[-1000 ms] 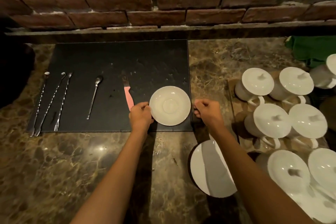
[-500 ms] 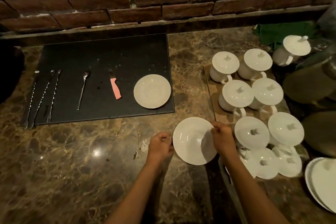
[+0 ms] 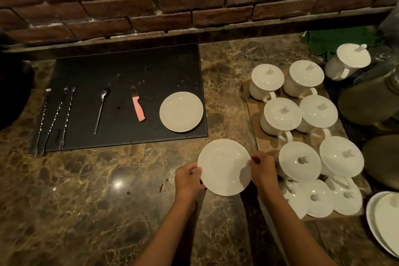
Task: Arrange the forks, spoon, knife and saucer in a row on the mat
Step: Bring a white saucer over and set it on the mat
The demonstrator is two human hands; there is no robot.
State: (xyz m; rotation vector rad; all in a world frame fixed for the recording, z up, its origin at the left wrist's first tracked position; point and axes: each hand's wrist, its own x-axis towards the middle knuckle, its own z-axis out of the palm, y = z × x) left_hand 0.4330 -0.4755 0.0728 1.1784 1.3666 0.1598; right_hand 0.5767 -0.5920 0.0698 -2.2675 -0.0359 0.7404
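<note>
Both hands on a white plate over the marble counter: left hand pinches its left rim, right hand its right rim. On the black mat, one row: three long twisted forks, one spoon, one pink-handled knife, one saucer at the right end. To the right, nine lidded white cups.

Cutlery and saucer in a row on the black mat

Three twisted-handle forks, spoon, pink-handled knife, then white saucer, all lying flat, well beyond the fingers.
</note>
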